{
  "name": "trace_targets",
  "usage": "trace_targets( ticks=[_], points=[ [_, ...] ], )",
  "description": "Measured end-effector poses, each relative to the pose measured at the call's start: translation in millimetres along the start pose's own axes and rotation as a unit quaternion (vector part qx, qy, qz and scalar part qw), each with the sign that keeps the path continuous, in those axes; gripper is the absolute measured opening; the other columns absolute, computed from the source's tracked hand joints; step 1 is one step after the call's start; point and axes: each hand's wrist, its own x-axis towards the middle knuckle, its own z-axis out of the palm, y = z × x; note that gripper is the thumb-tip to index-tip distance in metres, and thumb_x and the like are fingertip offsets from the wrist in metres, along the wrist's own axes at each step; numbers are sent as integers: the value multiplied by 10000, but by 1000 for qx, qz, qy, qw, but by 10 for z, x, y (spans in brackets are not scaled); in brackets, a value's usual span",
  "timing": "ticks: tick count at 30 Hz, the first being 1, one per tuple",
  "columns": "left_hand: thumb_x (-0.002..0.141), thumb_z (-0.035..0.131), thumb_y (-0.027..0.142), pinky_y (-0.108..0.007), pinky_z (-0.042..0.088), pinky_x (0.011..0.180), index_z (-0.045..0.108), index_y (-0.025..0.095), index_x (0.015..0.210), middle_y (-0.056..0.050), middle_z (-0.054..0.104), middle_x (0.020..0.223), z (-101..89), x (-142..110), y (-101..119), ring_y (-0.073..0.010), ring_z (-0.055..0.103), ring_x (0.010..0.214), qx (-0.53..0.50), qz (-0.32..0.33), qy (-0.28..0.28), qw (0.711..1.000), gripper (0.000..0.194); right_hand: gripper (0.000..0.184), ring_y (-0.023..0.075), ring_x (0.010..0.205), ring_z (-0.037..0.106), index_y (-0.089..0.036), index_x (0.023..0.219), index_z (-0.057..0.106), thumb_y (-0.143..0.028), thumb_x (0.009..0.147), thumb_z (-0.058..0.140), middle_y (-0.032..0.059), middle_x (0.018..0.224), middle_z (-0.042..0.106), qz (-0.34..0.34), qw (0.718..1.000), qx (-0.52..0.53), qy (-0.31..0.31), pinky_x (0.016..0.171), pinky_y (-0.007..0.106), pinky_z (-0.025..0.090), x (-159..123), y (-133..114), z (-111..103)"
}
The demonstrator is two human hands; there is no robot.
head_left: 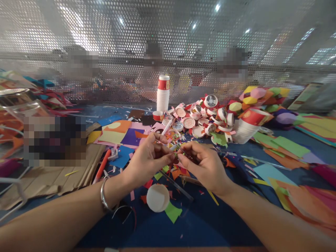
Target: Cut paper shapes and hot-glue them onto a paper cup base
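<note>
Nearest is the dark blue cloth-like desk (194,232) surface, with a lime-green paper scrap (173,211) beside a round white paper cup piece (158,198). A translucent, thin, straight strip (181,189) lies diagonally just beyond. Above these, the left hand (149,155), a silver metal bangle (103,196) at its wrist, and the right hand (203,162) nearly meet, fingertips pinched together around a tiny green piece (176,154), too small to identify. Farther off sit heaped red-and-white cut paper cup rings (189,122), an upright red-topped white paper cup stack (163,99) and a grey perforated screen (183,35).
</note>
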Motion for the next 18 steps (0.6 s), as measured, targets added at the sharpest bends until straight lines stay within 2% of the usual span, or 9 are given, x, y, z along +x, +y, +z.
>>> trace_targets(
  ticks=[5,13,18],
  points=[
    [792,783,210,-356,563,790,430,227,971,0,721,773,-11,5,-22,-169,714,765,5,6,6,1000,396,101,133,650,586,-201,902,628,-293,874,659,0,734,640,1,1000,-3,-3,590,272,482,-3,9,3],
    [763,751,138,-324,542,710,417,232,949,22,689,750,-8,-4,-56,-152,685,722,81,30,34,996,394,121,143,676,599,-200,948,644,-302,885,657,14,777,665,5,1000,-5,-10,602,276,492,-10,52,20],
    [777,739,152,-318,546,720,419,228,945,18,691,744,-1,-5,-41,-157,691,732,78,29,34,996,369,132,151,674,611,-202,955,643,-316,890,655,21,777,670,9,1000,-5,-9,599,281,501,-5,60,26]
  ],
)
